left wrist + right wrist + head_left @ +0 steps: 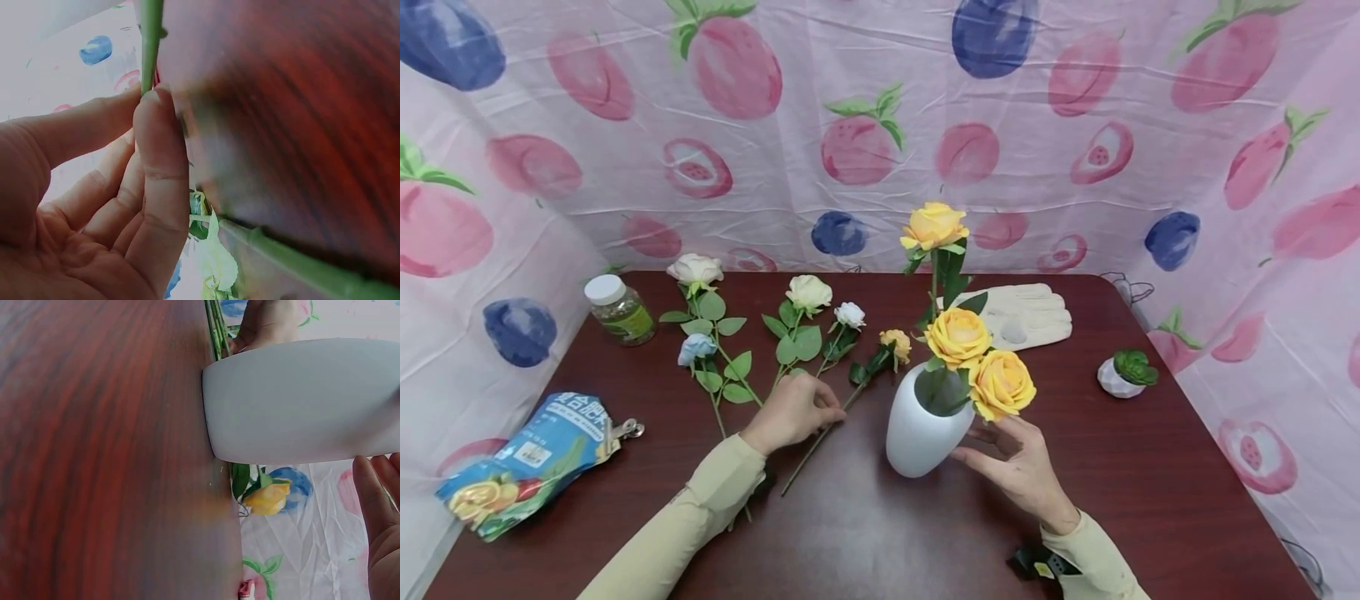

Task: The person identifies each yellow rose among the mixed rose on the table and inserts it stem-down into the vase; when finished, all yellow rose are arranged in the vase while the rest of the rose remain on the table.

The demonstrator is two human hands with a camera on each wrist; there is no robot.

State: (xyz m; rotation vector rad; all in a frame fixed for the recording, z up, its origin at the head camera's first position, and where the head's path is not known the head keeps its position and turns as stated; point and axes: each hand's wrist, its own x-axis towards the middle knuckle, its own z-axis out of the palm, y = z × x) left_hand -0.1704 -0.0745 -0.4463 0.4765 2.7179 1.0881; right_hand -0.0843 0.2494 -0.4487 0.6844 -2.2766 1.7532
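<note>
Left sleeve (688, 512) and right sleeve (1090, 554) nearest, both reaching in over the near edge of the tabletop (865, 550); black strap (1037, 562) at the right cuff.

Left hand (790, 412): thumb and forefinger closed in a pinch on a green stem (150, 44), other fingers loosely bent. Stem belongs to the small yellow rose (895, 344), lying aslant left of the vase, bloom toward the far edge, cut end toward the near edge.

Vase (917, 442): white, upright, a little right of mid-tabletop. Holds three yellow roses (958, 337), one tall, two leaning over the rim on the right. Right hand (1022, 471) at its right side: thumb and fingers apart, fairly straight, tips touching the wall; not wrapped round it.

Left half: three white roses (809, 293), blooms toward the far edge; blue rose (697, 348) beside the leftmost. Jar (625, 317) near far left corner. Bag (535, 458), clip (628, 429) attached, along the left edge.

Right half: glove (1037, 312) near far edge, behind the yellow roses; potted succulent (1123, 379) near right edge.
</note>
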